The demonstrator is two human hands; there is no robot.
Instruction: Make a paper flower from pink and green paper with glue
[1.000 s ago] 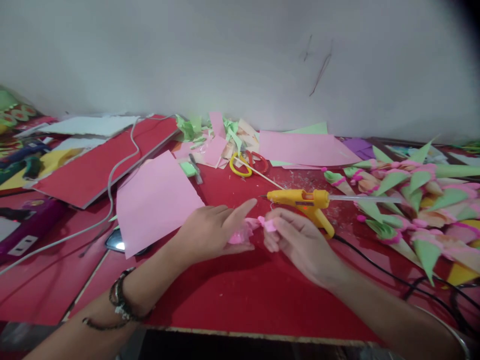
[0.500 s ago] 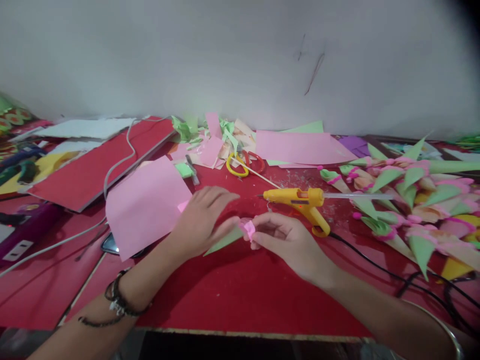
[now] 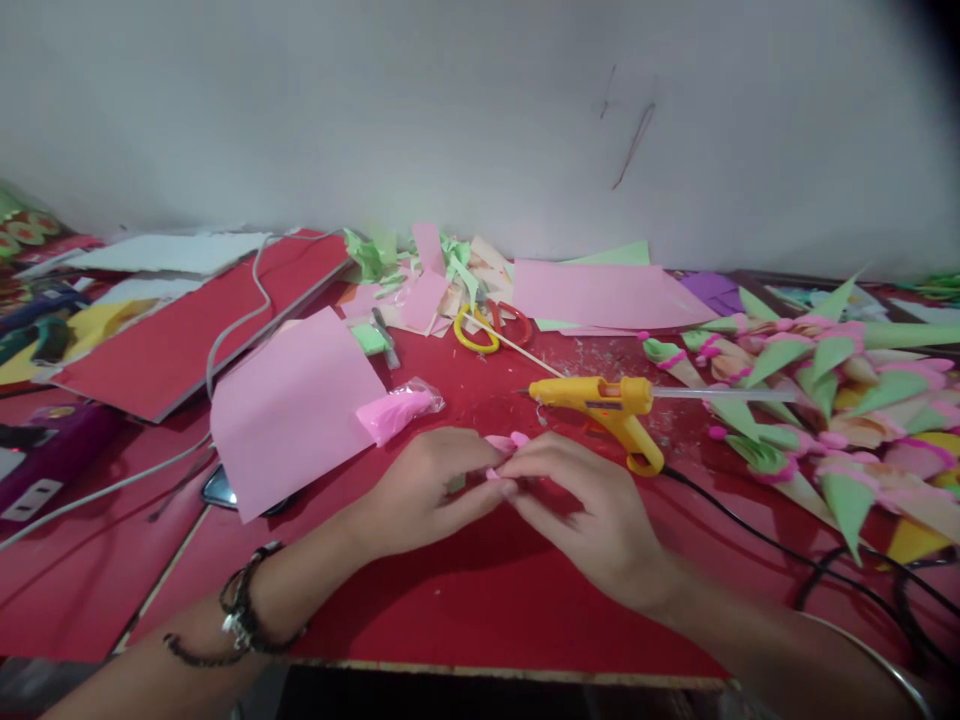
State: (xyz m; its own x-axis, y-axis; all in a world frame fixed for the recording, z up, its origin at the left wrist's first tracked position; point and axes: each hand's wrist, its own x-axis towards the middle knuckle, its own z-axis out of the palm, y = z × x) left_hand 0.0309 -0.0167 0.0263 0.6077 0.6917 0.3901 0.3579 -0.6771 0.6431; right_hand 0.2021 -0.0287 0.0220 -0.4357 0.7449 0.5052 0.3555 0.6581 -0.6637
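Both hands meet over the red table, fingers closed on a small pink and green paper flower (image 3: 507,442). My left hand (image 3: 435,485) pinches its left side and covers most of the green part. My right hand (image 3: 592,505) grips it from the right, fingertips touching those of the left. Only the pink petal-like top shows above the fingers. Just beyond my left hand lies a clear plastic bag of soft pink material (image 3: 397,410), touching a pink paper sheet (image 3: 292,410). A yellow glue gun (image 3: 600,397) with a clear stick rests on its side beyond my right hand.
Finished-looking paper flowers (image 3: 817,400) pile up at the right. Scissors (image 3: 476,330) with yellow and red handles lie by paper scraps (image 3: 424,275) along the wall. A black cord (image 3: 750,520) trails right. At left are a red board (image 3: 202,330), a white cable and a phone (image 3: 219,490).
My left hand has moved down and right from above the table and closed on the paper flower beside my right hand. The plastic bag it covered is now visible.
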